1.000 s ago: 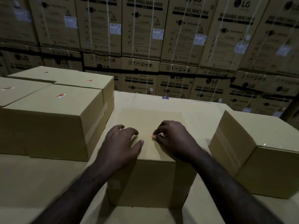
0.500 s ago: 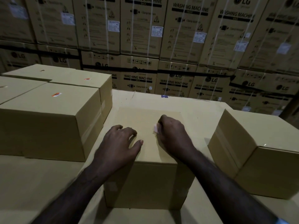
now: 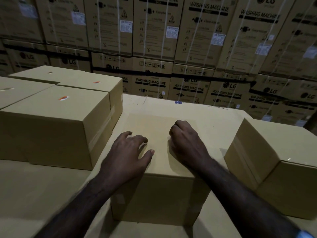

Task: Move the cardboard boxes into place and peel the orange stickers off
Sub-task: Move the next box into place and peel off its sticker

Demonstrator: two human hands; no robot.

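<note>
Right hand [image 3: 187, 141] rests on top of the middle cardboard box [image 3: 159, 169], fingers curled into a fist; whether it pinches anything can't be told. The orange sticker seen at its fingertips 1.0 s ago no longer shows. Left hand [image 3: 127, 152] stays flat on the same box top, fingers spread, thumb out, barely moved. Box: plain matte brown cardboard, sharp-edged, on a cardboard surface [image 3: 34, 194]. Left box [image 3: 56, 127] just beside it, clear tape down its side, orange sticker [image 3: 63, 98] on the lid; another sticker [image 3: 96, 82] on the rear box [image 3: 82, 79]. Right box [image 3: 277, 162] stands apart, angled. Behind: strapped, printed washing machine cartons [image 3: 171, 31].
</note>
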